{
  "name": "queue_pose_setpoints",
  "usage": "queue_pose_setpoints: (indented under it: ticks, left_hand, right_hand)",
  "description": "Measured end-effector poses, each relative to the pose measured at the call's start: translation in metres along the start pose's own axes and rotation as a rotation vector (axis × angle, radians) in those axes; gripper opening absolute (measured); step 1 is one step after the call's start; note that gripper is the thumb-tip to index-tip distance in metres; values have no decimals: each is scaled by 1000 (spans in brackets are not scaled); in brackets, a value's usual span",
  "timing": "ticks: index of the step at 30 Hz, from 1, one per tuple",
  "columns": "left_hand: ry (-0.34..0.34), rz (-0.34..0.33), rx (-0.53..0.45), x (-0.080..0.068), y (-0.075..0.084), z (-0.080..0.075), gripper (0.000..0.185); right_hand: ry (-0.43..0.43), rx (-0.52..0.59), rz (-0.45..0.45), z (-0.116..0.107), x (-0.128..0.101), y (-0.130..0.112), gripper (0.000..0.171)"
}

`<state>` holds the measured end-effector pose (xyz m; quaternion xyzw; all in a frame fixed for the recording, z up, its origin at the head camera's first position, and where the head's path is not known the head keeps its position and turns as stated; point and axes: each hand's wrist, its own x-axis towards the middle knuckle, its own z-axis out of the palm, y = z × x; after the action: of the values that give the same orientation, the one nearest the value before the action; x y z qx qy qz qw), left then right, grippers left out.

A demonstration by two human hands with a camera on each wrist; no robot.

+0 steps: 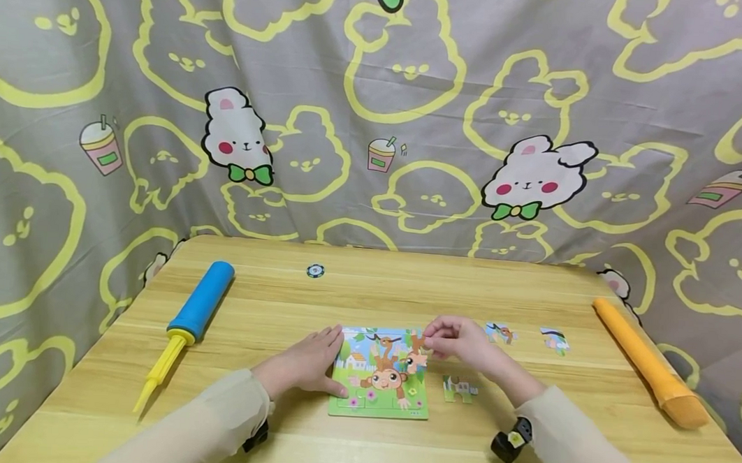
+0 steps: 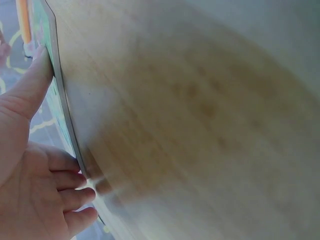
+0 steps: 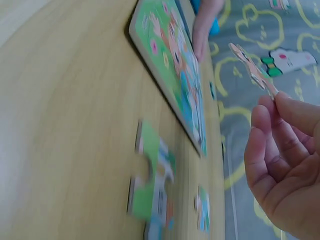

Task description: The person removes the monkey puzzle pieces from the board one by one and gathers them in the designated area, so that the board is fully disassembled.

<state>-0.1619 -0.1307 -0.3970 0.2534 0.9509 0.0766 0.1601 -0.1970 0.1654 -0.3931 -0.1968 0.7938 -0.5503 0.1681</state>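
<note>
My right hand (image 1: 462, 345) pinches a jigsaw puzzle piece (image 3: 254, 72) between thumb and forefinger. In the head view that piece overlaps the upper right of the puzzle board (image 1: 377, 412), while the right wrist view has it tilted and raised above the board. The board shows a cartoon monkey, a house and flowers on a green and blue ground. On its left side rests my left hand (image 1: 304, 361), thumb over the lower left border and the other fingers extended along the left edge. A loose puzzle piece (image 1: 460, 388) lies just right of the board.
Two more loose pieces, one with a branch (image 1: 501, 333) and another piece (image 1: 554, 340), lie farther right. A blue and yellow hand pump (image 1: 200, 303) is at left, an orange tube-like object (image 1: 647, 361) at right. A round chip (image 1: 315, 270) sits toward the back, before a patterned curtain (image 1: 434, 224).
</note>
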Motion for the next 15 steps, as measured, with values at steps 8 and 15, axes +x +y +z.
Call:
queue_pose_setpoints:
  ticks: [8, 15]
  left_hand:
    - [-11, -8, 0, 0, 0, 0, 98]
    - [-12, -9, 4, 0, 0, 0, 98]
  right_hand:
    - [61, -30, 25, -33, -26, 10, 25]
    - [92, -65, 53, -65, -50, 24, 26]
